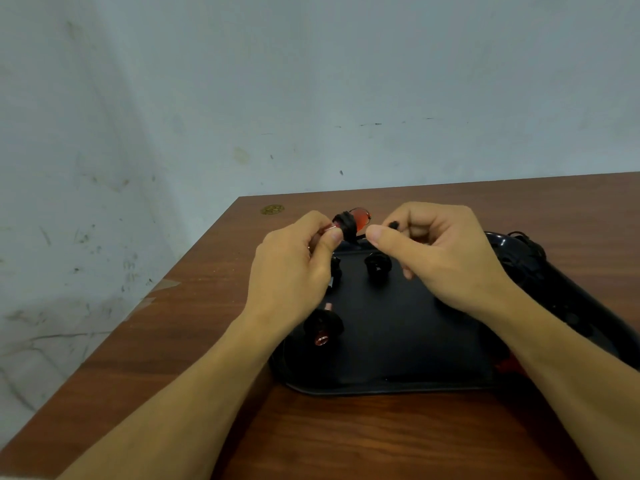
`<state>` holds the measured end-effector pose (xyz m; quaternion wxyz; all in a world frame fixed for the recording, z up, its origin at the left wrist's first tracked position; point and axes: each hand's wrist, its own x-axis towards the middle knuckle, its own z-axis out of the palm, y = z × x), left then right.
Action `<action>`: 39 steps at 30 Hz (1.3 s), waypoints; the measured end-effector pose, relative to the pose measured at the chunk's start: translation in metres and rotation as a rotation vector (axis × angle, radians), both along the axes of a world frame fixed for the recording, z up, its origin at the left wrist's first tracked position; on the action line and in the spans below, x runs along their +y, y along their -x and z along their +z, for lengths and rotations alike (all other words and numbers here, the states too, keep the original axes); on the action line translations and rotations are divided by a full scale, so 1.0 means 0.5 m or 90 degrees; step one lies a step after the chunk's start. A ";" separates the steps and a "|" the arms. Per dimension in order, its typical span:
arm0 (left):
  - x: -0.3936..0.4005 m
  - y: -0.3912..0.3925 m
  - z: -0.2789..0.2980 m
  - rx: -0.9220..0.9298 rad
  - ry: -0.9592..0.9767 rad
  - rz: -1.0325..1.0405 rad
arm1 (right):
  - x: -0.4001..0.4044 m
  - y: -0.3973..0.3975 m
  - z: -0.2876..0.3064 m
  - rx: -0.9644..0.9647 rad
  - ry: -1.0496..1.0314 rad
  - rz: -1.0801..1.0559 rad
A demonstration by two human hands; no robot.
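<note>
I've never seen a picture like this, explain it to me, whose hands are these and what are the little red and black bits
This is one picture from a wide-angle camera worn on a person's head, looking forward and down. No machine here: both bare arms are the wearer's own. The left hand holds a small red-and-black part in its fingertips. The right hand pinches a tiny black piece close beside it. Below them a black tray lies on a brown wooden table. On the tray lie a round black part and a black part with a red end. A glossy dark object sits to the right; what it is, I cannot tell.
</note>
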<state>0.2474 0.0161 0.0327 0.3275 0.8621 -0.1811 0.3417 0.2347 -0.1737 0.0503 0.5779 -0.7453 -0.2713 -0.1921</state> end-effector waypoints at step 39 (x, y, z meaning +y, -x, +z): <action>-0.050 0.065 0.028 0.250 0.374 -0.416 | 0.041 -0.004 -0.014 -0.058 -0.078 -0.033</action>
